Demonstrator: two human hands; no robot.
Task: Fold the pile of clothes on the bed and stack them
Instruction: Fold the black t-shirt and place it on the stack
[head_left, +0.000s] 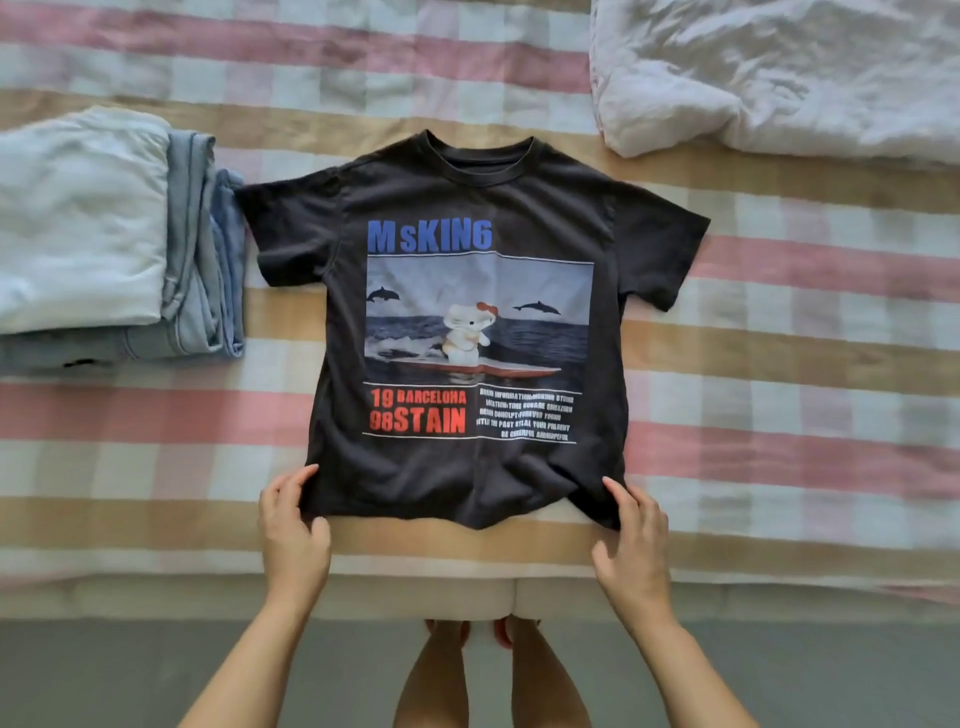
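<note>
A dark grey T-shirt (467, 208) with a printed surfing picture and the word "MSKING" lies flat, front up, in the middle of the bed, collar away from me. My left hand (293, 530) pinches the hem's left corner. My right hand (631, 540) pinches the hem's right corner, where the cloth is slightly bunched. To the left sits a stack of folded clothes (78, 223): a pale light-blue piece on top of folded blue jeans (205, 249). The shirt's left sleeve reaches the jeans.
The bed is covered with a checked sheet (805, 364) in pink, tan and white stripes. A crumpled white duvet (779, 73) lies at the far right corner. The bed's near edge and a grey floor (104, 675) run below my arms.
</note>
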